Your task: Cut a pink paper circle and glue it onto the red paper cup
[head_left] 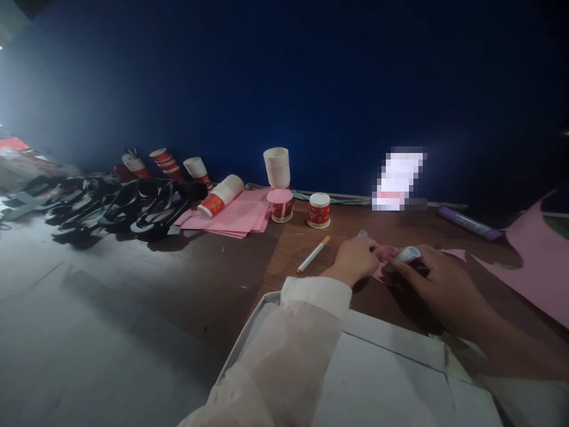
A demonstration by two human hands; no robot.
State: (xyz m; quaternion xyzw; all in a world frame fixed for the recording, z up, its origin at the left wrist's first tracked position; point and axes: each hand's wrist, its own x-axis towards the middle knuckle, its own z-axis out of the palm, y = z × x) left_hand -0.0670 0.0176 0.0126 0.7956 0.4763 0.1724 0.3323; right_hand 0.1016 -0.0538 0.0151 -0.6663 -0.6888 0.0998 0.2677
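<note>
The small pink paper piece [386, 256] lies on the wooden table [249, 279], right of the cigarette [313, 254]. The left hand [354, 259] presses it down with curled fingers. The right hand [438, 283] pinches a glue stick [406, 255] against its right edge.

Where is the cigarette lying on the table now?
In the head view, the cigarette lies on the brown table, just left of the left hand and in front of the two small red cups.
</note>
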